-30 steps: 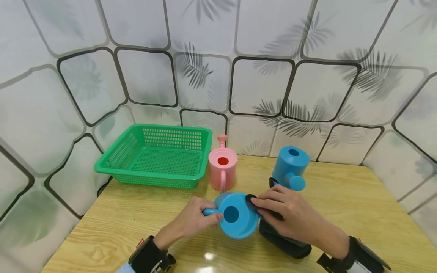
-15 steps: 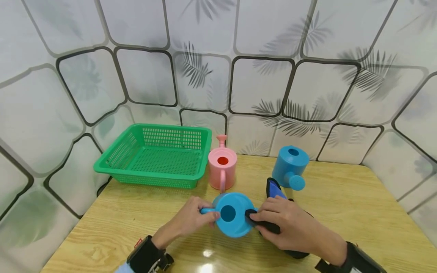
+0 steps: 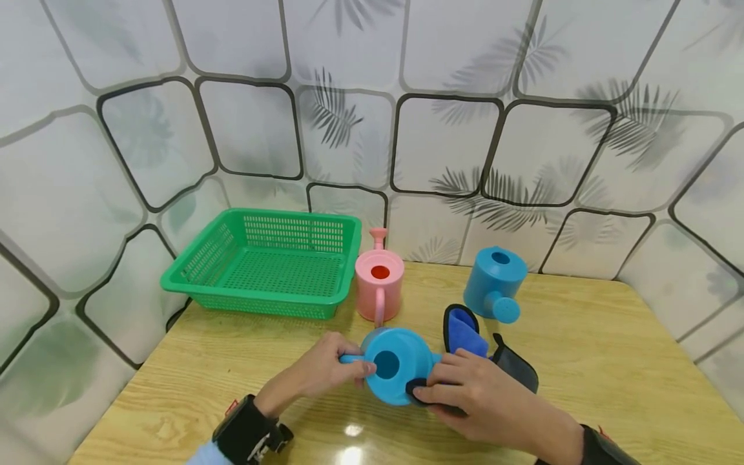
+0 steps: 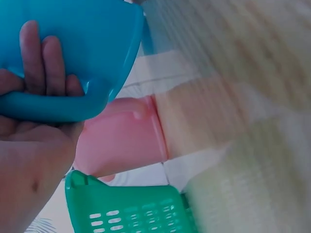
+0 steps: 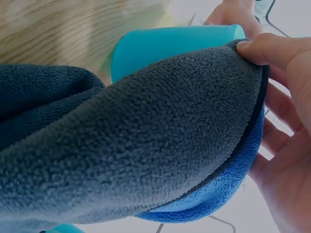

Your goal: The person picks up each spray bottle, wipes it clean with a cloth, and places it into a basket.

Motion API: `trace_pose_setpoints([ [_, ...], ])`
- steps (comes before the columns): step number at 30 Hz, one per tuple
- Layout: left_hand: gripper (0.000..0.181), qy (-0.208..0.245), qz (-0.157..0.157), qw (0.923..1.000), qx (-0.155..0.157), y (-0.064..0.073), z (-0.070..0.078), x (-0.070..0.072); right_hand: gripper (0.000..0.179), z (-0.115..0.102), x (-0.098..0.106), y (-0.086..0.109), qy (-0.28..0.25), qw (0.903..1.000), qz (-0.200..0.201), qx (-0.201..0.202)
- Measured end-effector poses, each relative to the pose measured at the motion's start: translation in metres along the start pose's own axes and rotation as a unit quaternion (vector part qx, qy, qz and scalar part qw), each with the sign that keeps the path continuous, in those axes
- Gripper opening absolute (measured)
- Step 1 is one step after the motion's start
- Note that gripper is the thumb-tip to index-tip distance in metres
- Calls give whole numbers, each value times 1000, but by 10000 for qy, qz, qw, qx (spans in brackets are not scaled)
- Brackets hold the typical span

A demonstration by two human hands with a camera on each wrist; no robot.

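Observation:
In the head view a light blue watering can (image 3: 409,358) is tilted with its top facing me. My left hand (image 3: 316,374) grips its handle (image 4: 53,108), fingers passing through the loop in the left wrist view. With my right hand (image 3: 488,403) I pinch a cloth (image 5: 146,131), dark grey on one side and blue on the other. The cloth's bunched edge touches the lower right rim of the can's top, while its remainder spreads out beyond my right hand. The can's spout is mostly hidden behind my right fingers.
Behind the held can stands a pink watering can (image 3: 367,294). A second blue watering can (image 3: 491,278) stands at the back right. The green basket (image 3: 256,305) sits back left on the wooden table (image 3: 610,361), against a patterned curtain backdrop (image 3: 349,51).
My right hand has slid the cloth downward along the can's right rim. More of the cloth's blue side now shows beyond the hand. The left hand stays almost in place.

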State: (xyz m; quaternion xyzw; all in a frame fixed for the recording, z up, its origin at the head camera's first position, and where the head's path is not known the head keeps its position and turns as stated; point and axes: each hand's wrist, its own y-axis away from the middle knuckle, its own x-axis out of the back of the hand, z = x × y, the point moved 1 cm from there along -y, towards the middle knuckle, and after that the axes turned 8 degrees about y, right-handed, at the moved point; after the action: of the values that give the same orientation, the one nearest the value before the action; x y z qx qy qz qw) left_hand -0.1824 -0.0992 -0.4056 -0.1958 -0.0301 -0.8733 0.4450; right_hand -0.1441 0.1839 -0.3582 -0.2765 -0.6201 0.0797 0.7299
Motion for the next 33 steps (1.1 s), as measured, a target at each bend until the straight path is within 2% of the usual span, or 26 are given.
trace_pose_setpoints([
  [4, 44, -241, -141, 9995, 129, 1, 2, 2, 22, 2, 2, 2, 68, 9999, 107, -65],
  [8, 47, -558, -256, 9981, 21, 0, 4, 0, 34, 8, 6, 6, 290, 9982, 451, -256],
  [11, 46, -713, -311, 9968, -202, -1, 4, -3, 40, 18, 11, 9, 509, 9957, 604, -474],
  [14, 42, -875, -328, 9941, -557, 0, 5, -5, 41, 30, 18, 12, 440, 9941, 707, -690],
  [17, 36, -1267, -309, 9858, -1061, 2, 9, -7, 23, 43, 24, 17, 324, 9915, 718, -1040],
  [19, 33, -1581, -267, 9775, -1371, 4, 12, -9, 32, 52, 28, 20, 366, 9896, 708, -1196],
  [20, 33, -1772, -246, 9719, -1529, 4, 13, -9, 42, 56, 30, 21, 436, 9885, 695, -1267],
  [21, 33, -1976, -237, 9655, -1678, 5, 15, -10, 43, 60, 33, 23, 509, 9879, 685, -1293],
  [23, 32, -2300, -250, 9516, -2023, 6, 18, -11, 29, 70, 40, 26, 733, 9870, 745, -1225],
  [24, 32, -2448, -263, 9428, -2247, 7, 19, -12, 22, 76, 44, 27, 861, 9861, 801, -1174],
  [25, 32, -2595, -271, 9332, -2473, 7, 20, -13, 23, 81, 49, 28, 1024, 9847, 867, -1116],
  [27, 33, -2874, -287, 9124, -2901, 6, 21, -15, 42, 91, 58, 28, 1347, 9804, 991, -1044],
  [29, 36, -3101, -262, 8947, -3203, 5, 22, -18, 43, 98, 65, 26, 1537, 9765, 1110, -1025],
  [30, 37, -3196, -252, 8879, -3300, 5, 22, -20, 42, 100, 67, 24, 1501, 9765, 1163, -1019],
  [33, 40, -3373, -271, 8765, -3425, 6, 23, -25, 17, 96, 63, 15, 897, 9833, 1192, -1046],
])
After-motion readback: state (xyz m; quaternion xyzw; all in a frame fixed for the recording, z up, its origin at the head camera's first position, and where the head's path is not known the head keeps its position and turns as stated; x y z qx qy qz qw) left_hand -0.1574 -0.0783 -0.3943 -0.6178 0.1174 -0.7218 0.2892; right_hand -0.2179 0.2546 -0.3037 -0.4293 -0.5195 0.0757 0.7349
